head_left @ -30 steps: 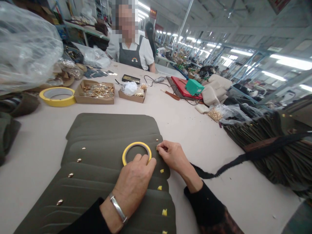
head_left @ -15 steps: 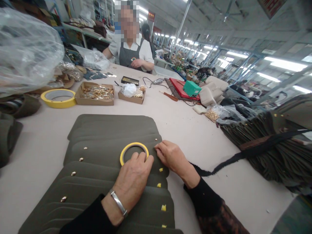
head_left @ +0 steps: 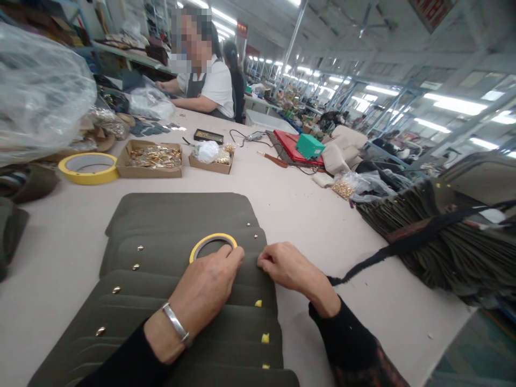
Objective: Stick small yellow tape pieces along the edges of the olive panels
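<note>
A stack of olive-green panels (head_left: 169, 212) lies fanned in overlapping rows before me, with small gold studs along the left and at the upper right. Several yellow tape bits (head_left: 265, 338) mark their right side. My left hand (head_left: 203, 290), wearing a silver bracelet, is closed on a roll of yellow tape (head_left: 196, 248) over the middle of the panels. At the right edge of one panel, my right hand (head_left: 288, 266) is closed in a pinch. Whatever sits between its fingertips is hidden.
Behind the panels stand a carton of metal pieces (head_left: 151, 159), a smaller carton (head_left: 212, 159) and a wide tape roll (head_left: 89, 167). A red case (head_left: 288, 145) with a green box (head_left: 309, 146) lies further right. More panels (head_left: 427, 242) are piled at right. A co-worker (head_left: 207, 86) sits opposite.
My right hand has moved down the edge, nearer me, uncovering a second stud at the upper right. The uppermost yellow bit no longer shows. The co-worker has turned toward the left.
</note>
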The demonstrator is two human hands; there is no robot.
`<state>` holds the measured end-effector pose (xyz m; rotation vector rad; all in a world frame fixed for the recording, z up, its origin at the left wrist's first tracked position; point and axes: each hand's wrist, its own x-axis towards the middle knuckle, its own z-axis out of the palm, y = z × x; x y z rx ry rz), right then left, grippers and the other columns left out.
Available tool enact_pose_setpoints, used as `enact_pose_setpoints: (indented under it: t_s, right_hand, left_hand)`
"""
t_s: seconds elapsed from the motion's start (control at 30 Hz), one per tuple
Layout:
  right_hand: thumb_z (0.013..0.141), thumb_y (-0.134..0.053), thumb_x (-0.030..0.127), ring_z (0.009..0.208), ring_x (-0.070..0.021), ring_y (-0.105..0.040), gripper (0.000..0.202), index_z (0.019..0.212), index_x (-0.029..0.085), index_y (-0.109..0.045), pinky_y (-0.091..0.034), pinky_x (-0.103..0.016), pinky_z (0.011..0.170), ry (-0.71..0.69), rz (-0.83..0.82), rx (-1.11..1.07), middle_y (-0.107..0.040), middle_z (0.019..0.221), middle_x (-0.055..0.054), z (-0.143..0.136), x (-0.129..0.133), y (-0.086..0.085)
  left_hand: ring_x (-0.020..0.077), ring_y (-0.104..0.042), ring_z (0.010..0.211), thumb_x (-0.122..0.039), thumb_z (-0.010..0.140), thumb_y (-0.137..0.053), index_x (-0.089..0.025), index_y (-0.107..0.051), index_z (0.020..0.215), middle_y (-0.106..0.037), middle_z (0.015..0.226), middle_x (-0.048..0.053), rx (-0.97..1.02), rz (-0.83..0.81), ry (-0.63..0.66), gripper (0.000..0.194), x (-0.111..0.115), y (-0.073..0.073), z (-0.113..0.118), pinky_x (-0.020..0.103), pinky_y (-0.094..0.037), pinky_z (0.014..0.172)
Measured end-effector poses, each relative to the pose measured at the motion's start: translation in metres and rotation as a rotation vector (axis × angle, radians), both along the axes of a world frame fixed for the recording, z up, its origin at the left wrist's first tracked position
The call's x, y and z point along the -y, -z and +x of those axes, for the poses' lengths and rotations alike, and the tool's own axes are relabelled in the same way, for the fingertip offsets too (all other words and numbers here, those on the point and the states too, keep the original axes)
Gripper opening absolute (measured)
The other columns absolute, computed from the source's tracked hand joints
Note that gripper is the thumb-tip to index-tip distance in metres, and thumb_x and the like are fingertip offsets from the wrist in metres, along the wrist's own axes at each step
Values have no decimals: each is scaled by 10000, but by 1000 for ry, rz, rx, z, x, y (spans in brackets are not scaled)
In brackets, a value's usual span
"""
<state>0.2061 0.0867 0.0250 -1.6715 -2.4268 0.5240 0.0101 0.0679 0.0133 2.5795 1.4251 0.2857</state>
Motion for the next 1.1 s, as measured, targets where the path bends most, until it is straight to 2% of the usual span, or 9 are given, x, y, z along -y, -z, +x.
enact_pose_setpoints:
  t_s: [0.07, 0.2, 0.27, 0.4, 0.67, 0.8, 0.9, 1.0, 1.1]
  right_hand:
    - [774, -586, 116, 557, -148, -595, 186, 644, 195, -693, -377, -245, 530, -7, -33, -70, -695, 621, -22, 6, 9, -1]
    - [851, -566, 169, 705, -151, -655, 156, 905, 189, -711, -480, -240, 631, 121, 88, -493, -731, 800, -24, 8, 18, 5]
    - [861, -569, 173, 748, -149, -658, 164, 966, 181, -695, -500, -248, 678, 76, 160, -622, -726, 851, -34, 4, 19, 8]
    - [864, -567, 138, 772, -143, -634, 164, 984, 183, -669, -492, -262, 729, -81, 289, -605, -701, 881, -43, -7, 20, 11]
    - [884, -495, 119, 711, -159, -607, 137, 860, 178, -617, -480, -269, 677, -185, 489, -432, -672, 783, -54, -14, 21, 19]
    - [875, -480, 116, 677, -167, -589, 148, 824, 169, -608, -464, -272, 637, -168, 590, -356, -646, 727, -56, -15, 20, 27]
    - [848, -480, 105, 631, -152, -571, 161, 784, 172, -612, -447, -260, 601, -121, 629, -371, -624, 679, -33, -19, 23, 28]
    - [813, -510, 119, 586, -130, -567, 147, 759, 171, -636, -441, -243, 576, -5, 568, -474, -621, 647, -11, -25, 26, 24]
    - [784, -550, 161, 544, -115, -576, 118, 726, 172, -652, -440, -221, 533, 184, 337, -610, -630, 618, 6, -27, 24, 21]
  left_hand:
    - [167, -636, 683, -207, 968, -359, -212, -569, 952, -634, 833, 18, 73, 1, 3, 211, -2, 5, -2, 263, -492, 592]
    - [164, -687, 851, -250, 966, -414, -222, -573, 1123, -708, 989, 32, 327, 104, 57, 225, -5, 16, -3, 267, -543, 761]
    - [164, -687, 944, -268, 969, -420, -214, -526, 1239, -705, 1111, 48, 395, 175, 89, 295, -5, 18, -3, 262, -542, 824]
    - [165, -693, 965, -273, 969, -435, -195, -363, 1402, -684, 1188, 70, 381, 213, 103, 445, -3, 16, -2, 240, -551, 792]
    - [183, -703, 843, -246, 971, -408, -199, -395, 1286, -707, 1069, 59, 345, 155, 84, 319, 0, 17, -2, 270, -533, 665]
    - [178, -678, 758, -216, 964, -392, -225, -483, 1098, -685, 895, 4, 316, 65, 81, 162, 0, 13, -1, 276, -498, 623]
    - [172, -656, 713, -225, 966, -385, -230, -518, 1008, -653, 825, -7, 301, 53, 54, 140, 0, 12, 1, 274, -469, 593]
    - [166, -646, 716, -218, 969, -370, -218, -545, 945, -639, 806, 4, 296, 110, 43, 176, -1, 14, 2, 271, -460, 610]
    - [155, -618, 669, -202, 965, -370, -206, -550, 874, -615, 746, 2, 329, 216, 51, 201, 2, 13, 5, 267, -438, 596]
